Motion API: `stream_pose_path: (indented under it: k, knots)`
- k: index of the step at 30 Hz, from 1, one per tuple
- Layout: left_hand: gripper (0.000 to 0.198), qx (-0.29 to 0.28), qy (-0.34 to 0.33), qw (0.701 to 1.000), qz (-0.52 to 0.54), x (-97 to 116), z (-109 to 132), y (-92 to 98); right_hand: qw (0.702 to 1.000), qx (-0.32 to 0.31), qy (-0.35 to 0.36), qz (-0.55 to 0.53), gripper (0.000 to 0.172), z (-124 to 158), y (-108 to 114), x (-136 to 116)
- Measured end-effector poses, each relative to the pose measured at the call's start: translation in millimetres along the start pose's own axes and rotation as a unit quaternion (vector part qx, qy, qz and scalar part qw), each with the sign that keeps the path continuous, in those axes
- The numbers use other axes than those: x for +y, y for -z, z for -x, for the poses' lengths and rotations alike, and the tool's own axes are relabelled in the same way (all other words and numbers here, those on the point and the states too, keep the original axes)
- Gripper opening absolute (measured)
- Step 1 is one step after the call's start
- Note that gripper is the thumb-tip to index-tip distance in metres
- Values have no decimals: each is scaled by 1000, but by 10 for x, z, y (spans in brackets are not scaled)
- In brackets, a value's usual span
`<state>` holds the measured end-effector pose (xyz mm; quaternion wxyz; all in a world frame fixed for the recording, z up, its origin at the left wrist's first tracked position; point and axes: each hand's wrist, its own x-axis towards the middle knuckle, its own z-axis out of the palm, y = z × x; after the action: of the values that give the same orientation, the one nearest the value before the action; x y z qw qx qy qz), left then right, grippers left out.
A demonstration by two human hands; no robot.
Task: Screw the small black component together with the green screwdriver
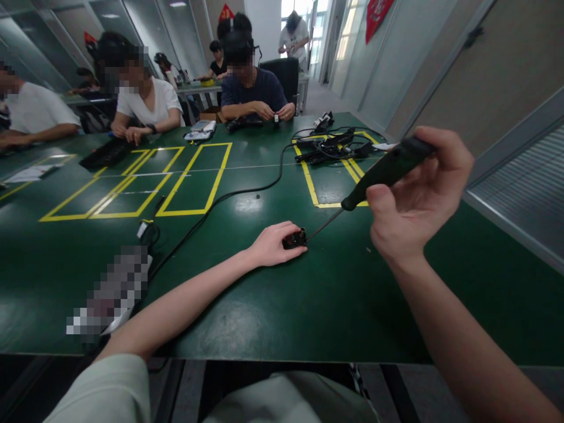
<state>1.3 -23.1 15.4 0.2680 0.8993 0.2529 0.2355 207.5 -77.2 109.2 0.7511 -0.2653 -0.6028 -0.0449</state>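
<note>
My left hand rests on the green table, its fingers closed around a small black part with a short metal post on top. In my right hand is a screwdriver with a dark green handle, gripped between thumb and fingers. Its thin shaft slants down to the left, and the tip is at the right side of the black part. Whether the tip sits in a screw is too small to make out.
A black cable runs across the green table to a heap of black parts and cords. Yellow tape marks rectangles. A blurred-out object lies by my left forearm. Co-workers sit at the far side.
</note>
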Motion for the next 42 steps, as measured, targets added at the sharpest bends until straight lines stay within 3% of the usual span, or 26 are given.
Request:
stream_pose_path:
  k: [4, 9, 16, 20, 23, 26, 29, 32, 35, 38, 42]
  knots:
    - [26, -2, 1, 1000, -3, -17, 0, -9, 999, 4, -18, 28, 58, 16, 3, -3]
    - [27, -3, 4, 1000, 1, -28, -3, -15, 999, -35, -13, -37, 46, 16, -6, -30]
    - [26, 3, -5, 1000, 9, -34, -2, -11, 999, -1, 10, 32, 54, 19, 35, 36]
    - [25, 4, -2, 1000, 4, -27, -3, -8, 999, -36, 5, -12, 56, 13, 16, 26]
    - [25, 2, 1, 1000, 5, -21, -2, -4, 998, -42, 29, -38, 48, -2, 10, 21]
    - [25, 2, 4, 1000, 3, -16, 0, 0, 999, -6, 42, 17, 43, -11, 17, 18]
    - [25, 1, 1, 1000, 2, -16, -1, 2, 997, 16, 46, 58, 50, -2, 26, 18]
    - [26, 1, -1, 1000, 0, -21, -3, -1, 998, -15, 42, 48, 57, 16, 32, 18]
    - [26, 0, 2, 1000, 1, -22, -5, -3, 998, -42, 32, 29, 53, 30, 37, 4]
    - [26, 0, 1, 1000, 4, -19, -8, 1, 999, -38, 12, 36, 44, 36, 53, -11]
    - [26, 2, 2, 1000, 4, -15, -10, 2, 993, -11, 45, 105, 50, 28, 89, 11]
